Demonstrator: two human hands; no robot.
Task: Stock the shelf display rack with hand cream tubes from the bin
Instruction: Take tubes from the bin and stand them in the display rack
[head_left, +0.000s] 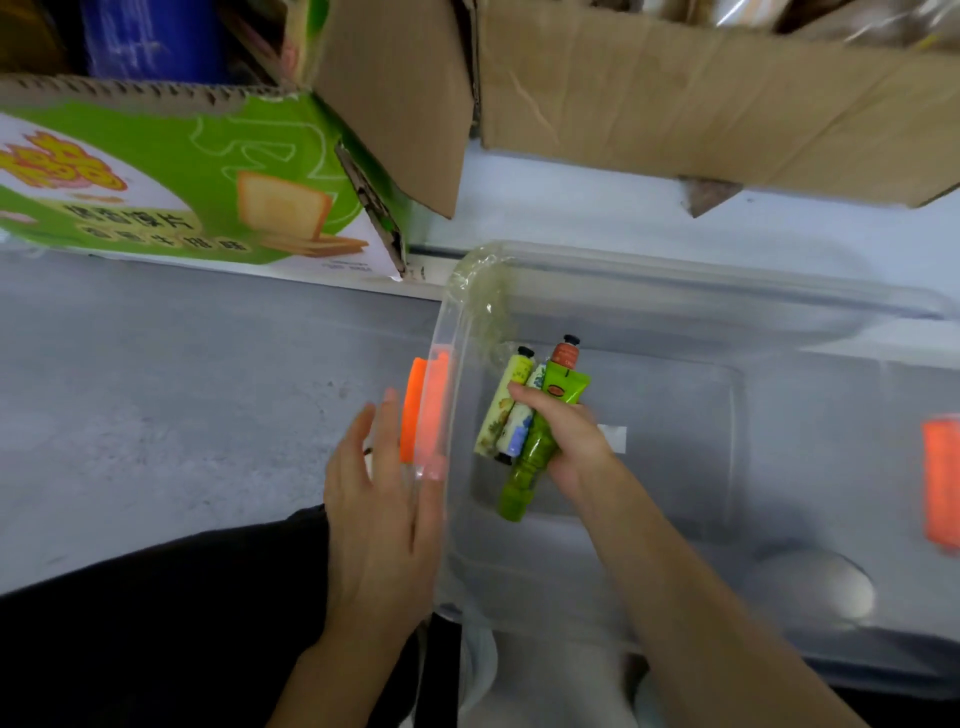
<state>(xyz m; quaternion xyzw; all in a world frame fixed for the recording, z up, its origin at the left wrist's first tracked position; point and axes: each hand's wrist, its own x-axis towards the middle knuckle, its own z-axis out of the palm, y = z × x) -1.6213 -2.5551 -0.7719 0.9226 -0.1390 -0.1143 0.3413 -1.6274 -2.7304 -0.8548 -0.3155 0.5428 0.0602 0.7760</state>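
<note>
Slippage is likely inside the bin (675, 283), where the right hand (569, 441) grips several hand cream tubes (535, 457) together, while the flat left hand (384, 509) rests against the bin's rim.

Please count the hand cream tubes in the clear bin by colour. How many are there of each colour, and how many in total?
yellow tube: 1
white and blue tube: 1
orange tube: 1
green tube: 1
Total: 4 tubes, bunched together at the right hand inside the clear bin.
</note>
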